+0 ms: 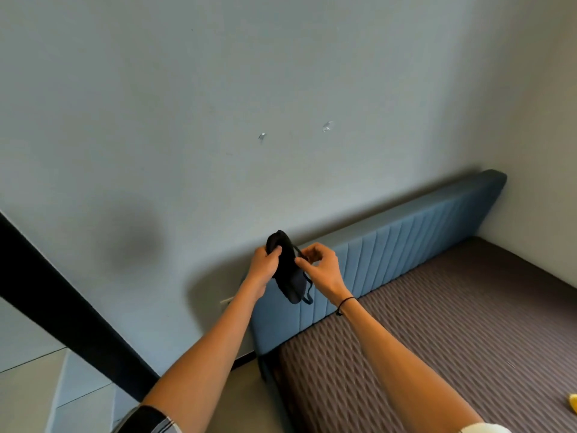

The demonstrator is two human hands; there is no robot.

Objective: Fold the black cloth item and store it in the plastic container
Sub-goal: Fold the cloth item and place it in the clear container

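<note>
Nearest the camera, two bare forearms reach forward and up, a striped sleeve (146, 421) at the left elbow and a thin black band (345, 303) on the right wrist. Below and to the right lies a bare mattress (437, 339) with a brown wavy weave; a scrap of something yellow (573, 407) shows at its right edge, too cropped to identify.

The left hand (265, 265) is closed around the upper part of the black cloth (288, 276), fingers wrapped over its bunched top. The right hand (321, 268) pinches narrowly at the cloth's right edge, thumb and forefinger appearing to meet on a thin strap or cord (307, 290) that hangs in a loop beside it. The cloth is held in the air, in front of the blue padded headboard (406, 254) and clear of the mattress. Behind stands a pale wall (281, 89) bearing two small marks. No plastic container is in view.

Handling, as judged: the cloth looks small, light and limp, drooping under its own weight, so it will not hold a fold unless pressed or pinched. The dangling strap is likely to snag or spring the fold open; tucking it inside first seems prudent. The best hold appears to be at opposite ends of the body, not on the strap.
</note>
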